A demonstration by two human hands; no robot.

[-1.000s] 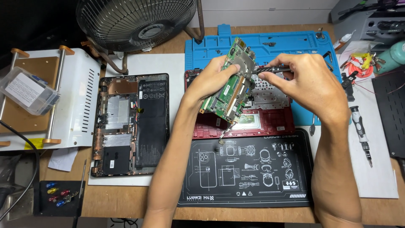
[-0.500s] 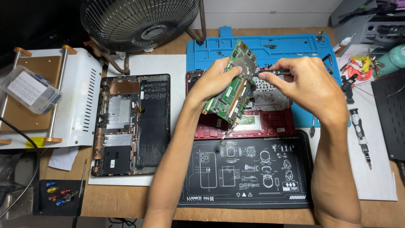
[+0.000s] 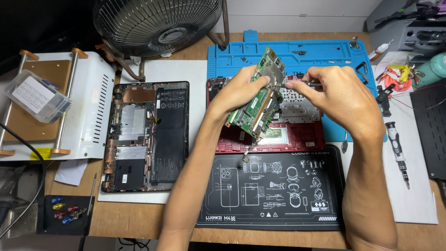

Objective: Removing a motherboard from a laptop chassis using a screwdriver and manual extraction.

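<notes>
Circuit board (image 3: 259, 100) unmoved (both hands (image 3: 241, 90) around)

Both bare forearms rise from the lower edge and converge at centre. The left hand (image 3: 241, 88) is raised, fingers curled in a clasp, thumb on the near side. The right hand (image 3: 337, 100) sits just beside it — knuckles up, thumb and forefinger pinched together, pointing toward the left hand.

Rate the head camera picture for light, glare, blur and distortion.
Head view: even overhead light, soft shadows under the forearms; mild sheen on the black printed work mat; the green circuit board and both hands, left hand and right hand, sharp; desk edges bow slightly from the wide lens; top left corner dark.
</notes>
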